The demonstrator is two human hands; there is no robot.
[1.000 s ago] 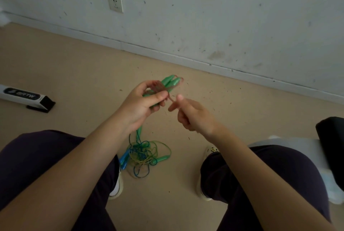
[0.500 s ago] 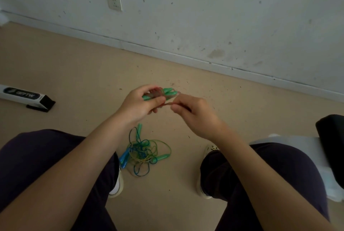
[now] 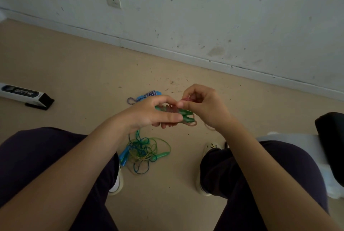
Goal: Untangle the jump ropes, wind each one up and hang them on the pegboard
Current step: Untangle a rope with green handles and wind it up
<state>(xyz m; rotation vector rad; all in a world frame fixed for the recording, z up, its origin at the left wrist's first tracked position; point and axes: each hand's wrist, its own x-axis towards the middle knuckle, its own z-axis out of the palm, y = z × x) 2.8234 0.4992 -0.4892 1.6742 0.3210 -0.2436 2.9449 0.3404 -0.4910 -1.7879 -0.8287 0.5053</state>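
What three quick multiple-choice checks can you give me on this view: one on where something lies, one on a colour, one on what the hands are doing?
1. Where does the tangled rope pile lie?
A. on the floor between the person's feet
B. on a chair
C. hung on the wall

2. What colour are the handles held in the left hand?
A. red
B. green
C. black

3. What is the right hand doing?
A. resting flat on the knee
B. hanging idle
C. pinching a reddish band at the handles

Key: 1 A, the pile sits on the tan floor between the two shoes. 2 B, green handle ends stick out past the left fingers. 3 C, thumb and fingers close on the band just above the handles.
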